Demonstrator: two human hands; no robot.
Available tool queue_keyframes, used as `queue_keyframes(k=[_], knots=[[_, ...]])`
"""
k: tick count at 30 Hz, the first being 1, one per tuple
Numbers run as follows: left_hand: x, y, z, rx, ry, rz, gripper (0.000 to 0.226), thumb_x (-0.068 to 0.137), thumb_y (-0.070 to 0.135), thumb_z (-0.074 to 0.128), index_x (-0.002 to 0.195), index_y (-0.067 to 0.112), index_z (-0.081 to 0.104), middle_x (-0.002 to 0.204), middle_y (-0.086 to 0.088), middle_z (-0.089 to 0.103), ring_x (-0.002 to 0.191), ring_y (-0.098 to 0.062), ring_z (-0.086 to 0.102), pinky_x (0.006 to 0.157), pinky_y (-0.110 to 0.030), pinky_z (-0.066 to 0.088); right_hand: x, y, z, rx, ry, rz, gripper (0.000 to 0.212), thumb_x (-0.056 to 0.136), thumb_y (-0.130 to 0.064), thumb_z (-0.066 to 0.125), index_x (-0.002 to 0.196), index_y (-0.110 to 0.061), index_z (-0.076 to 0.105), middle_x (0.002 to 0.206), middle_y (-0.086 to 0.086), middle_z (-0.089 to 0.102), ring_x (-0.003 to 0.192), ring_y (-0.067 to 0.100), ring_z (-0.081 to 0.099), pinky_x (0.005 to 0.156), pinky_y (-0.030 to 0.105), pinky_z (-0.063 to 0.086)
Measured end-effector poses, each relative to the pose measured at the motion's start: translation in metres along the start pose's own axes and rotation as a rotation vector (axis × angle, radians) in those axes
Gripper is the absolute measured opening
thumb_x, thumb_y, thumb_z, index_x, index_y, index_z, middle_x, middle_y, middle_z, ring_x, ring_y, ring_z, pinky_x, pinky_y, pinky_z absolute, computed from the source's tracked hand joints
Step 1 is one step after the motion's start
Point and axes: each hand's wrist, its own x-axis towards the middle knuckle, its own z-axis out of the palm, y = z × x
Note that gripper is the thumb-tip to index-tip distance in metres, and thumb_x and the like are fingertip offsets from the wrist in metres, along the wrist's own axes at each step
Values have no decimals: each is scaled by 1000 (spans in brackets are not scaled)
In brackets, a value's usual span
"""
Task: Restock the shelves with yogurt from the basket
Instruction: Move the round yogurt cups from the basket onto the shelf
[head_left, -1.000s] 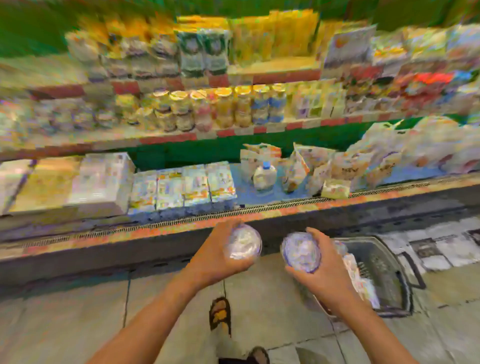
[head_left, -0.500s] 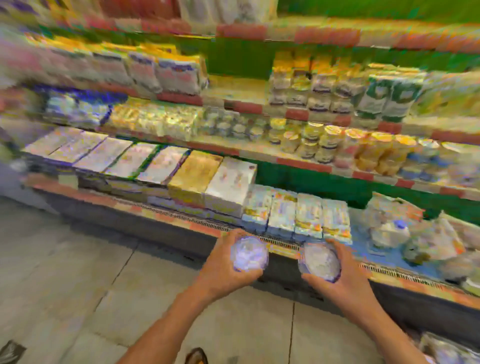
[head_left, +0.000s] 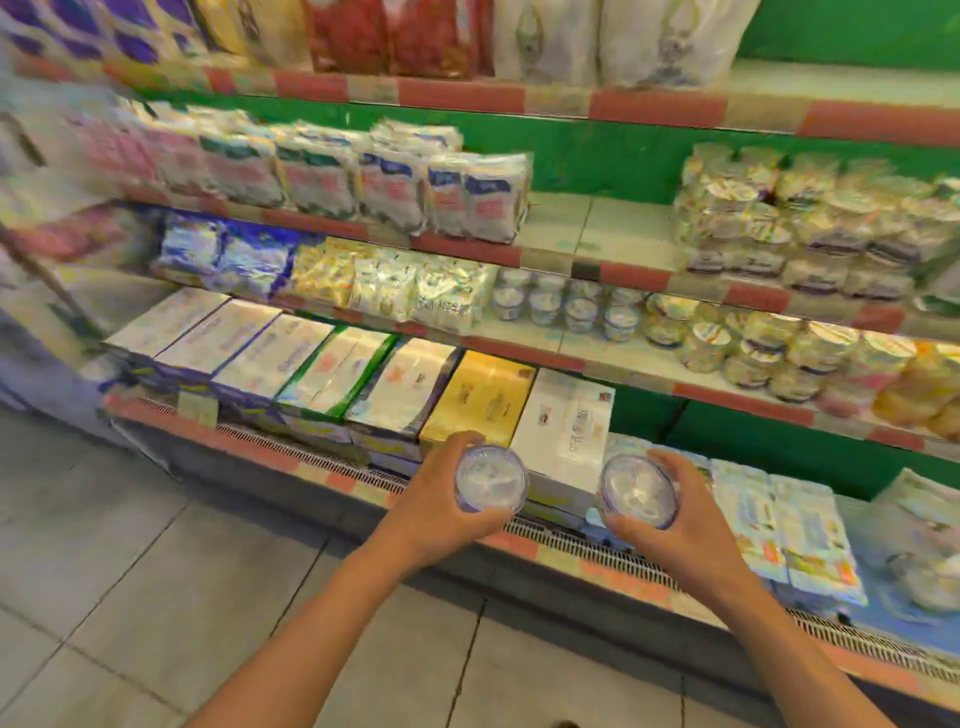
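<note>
Holding: I have one round clear tub in each of the hands, both raised in front of the shelving, above the near edge of the bottom shelf (head_left: 322, 460).
Left hand (head_left: 441, 499): its fingers are wrapped round the side of the left tub (head_left: 491, 478), thumb on the near wall, lid facing up at me.
Right hand (head_left: 675, 525): it is clasped the same way on the right tub (head_left: 639, 491), fingers over the far rim, thumb on the near side.
Tubs: they sit side by side, apart, at about the same height, with the white box (head_left: 569, 415) showing between them.
Axis: both tubs are round, so there is no long side to line up. I only have to keep the lids level.
Row of small cups (head_left: 566, 306): they stand on the middle shelf (head_left: 524, 338), and I judge them to be the same kind of product, so that is likely where these go.
Direction: the row lies straight ahead, farther away and higher than the tubs, roughly centred between my two hands.
Nearer hand: neither is clearly closer. The left tub is in line with the row's left end, the right tub with its right end.
Free space: bare shelf shows in front of the row.
Watch: foil-lidded pots (head_left: 753, 348) crowd the right end, so I would lead with the left.
</note>
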Motion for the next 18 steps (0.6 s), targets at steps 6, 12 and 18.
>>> queue_keyframes(k=[6, 12, 18], knots=[[93, -32, -21, 19, -22, 2, 83, 68, 61, 82, 137, 44, 39, 136, 15, 48, 123, -8, 52, 101, -32, 48, 103, 0, 38, 22, -46, 25, 80, 67, -39, 91, 131, -36, 42, 127, -17, 50, 114, 10, 52, 91, 28, 43], [199, -65, -23, 23, -14, -43, 84, 66, 63, 80, 137, 43, 41, 137, 13, 48, 124, -10, 52, 101, -34, 49, 228, 7, 68, -39, -101, 43, 77, 64, -43, 91, 128, -34, 48, 120, -17, 53, 109, 7, 54, 87, 26, 43], [303, -99, -3, 11, 52, -51, 76, 64, 63, 81, 129, 42, 48, 131, 14, 57, 121, -13, 57, 95, -42, 53, 342, 29, 98, -102, -95, 54, 72, 63, -39, 92, 124, -32, 54, 119, -8, 56, 102, 1, 54, 75, 5, 39]])
